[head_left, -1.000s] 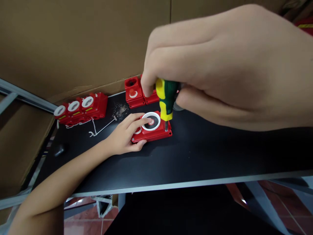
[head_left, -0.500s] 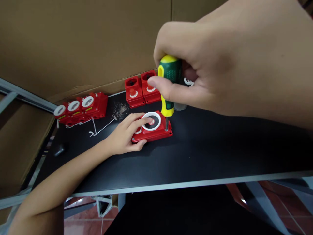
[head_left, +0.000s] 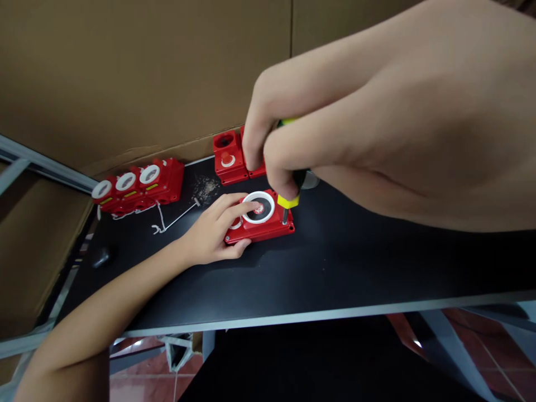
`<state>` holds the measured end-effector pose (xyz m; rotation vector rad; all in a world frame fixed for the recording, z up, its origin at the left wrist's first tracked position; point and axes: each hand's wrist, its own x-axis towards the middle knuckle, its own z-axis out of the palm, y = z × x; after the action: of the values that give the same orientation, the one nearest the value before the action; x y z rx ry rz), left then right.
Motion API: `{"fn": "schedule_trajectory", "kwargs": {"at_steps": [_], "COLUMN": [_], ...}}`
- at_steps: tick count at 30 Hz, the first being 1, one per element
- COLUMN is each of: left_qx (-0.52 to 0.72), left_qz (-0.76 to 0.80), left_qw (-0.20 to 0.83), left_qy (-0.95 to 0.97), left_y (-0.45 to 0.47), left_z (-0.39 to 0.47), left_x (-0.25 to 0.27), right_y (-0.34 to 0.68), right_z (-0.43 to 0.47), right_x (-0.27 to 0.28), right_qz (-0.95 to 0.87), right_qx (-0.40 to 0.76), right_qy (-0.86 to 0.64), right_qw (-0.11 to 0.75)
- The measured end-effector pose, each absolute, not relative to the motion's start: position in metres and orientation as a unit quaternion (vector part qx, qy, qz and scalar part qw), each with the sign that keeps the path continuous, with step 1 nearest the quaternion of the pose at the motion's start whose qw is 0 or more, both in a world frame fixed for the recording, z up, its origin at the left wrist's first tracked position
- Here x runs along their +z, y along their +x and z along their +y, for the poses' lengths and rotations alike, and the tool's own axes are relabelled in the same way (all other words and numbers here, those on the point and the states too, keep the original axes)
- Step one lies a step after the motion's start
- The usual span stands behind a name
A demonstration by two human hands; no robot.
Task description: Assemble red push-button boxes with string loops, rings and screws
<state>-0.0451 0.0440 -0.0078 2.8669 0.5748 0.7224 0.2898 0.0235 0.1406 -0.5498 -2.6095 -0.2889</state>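
Observation:
A red box with a white ring (head_left: 268, 228) lies flat on the black tabletop. My left hand (head_left: 218, 229) grips it from the left, one finger across the ring and the thumb along its near side. My right hand (head_left: 335, 123) is wrapped round a green and yellow screwdriver (head_left: 288, 201); most of the handle is hidden behind the fingers. The slightly tilted shaft reaches down to a screw at the box's right end. A second screw (head_left: 227, 238) shows at the near left corner.
Several red boxes with white rings (head_left: 149, 174) stand in a row at the back left, with white string and a thin metal rod (head_left: 182, 216) in front. Another red box (head_left: 229, 159) stands by the cardboard wall (head_left: 146, 72). Debris (head_left: 206, 190) and a dark object (head_left: 100, 257) lie on the tabletop (head_left: 268, 290).
My right hand has turned over and come lower round the screwdriver, now covering most of its handle. The tip stays at the same screw. My left hand and the box are still.

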Motion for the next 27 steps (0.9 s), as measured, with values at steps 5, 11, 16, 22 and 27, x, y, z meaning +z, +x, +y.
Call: {"fn": "schedule_trajectory", "kwargs": {"at_steps": [5, 11, 16, 22, 27], "left_qx": [0.224, 0.226, 0.221, 0.236, 0.239], "left_qz": [0.206, 0.197, 0.199, 0.193, 0.189], "left_qw": [0.079, 0.074, 0.078, 0.076, 0.075], "left_qy": [0.949, 0.951, 0.952, 0.949, 0.95], "left_y": [-0.047, -0.046, -0.045, -0.044, -0.043], "left_z": [0.044, 0.043, 0.042, 0.043, 0.042], "left_x": [-0.012, -0.01, -0.005, -0.008, -0.006], "right_y": [0.289, 0.266, 0.255, 0.266, 0.291], "right_z": [0.034, 0.02, 0.019, 0.031, 0.036], "right_x": [0.137, 0.145, 0.149, 0.151, 0.148], "right_qz": [-0.937, -0.863, -0.798, -0.885, -0.915], "right_qx": [-0.113, -0.099, -0.096, -0.02, 0.066], "right_qy": [-0.107, -0.417, -0.581, -0.387, -0.23], "right_qw": [0.312, 0.267, 0.129, 0.259, 0.324]}}
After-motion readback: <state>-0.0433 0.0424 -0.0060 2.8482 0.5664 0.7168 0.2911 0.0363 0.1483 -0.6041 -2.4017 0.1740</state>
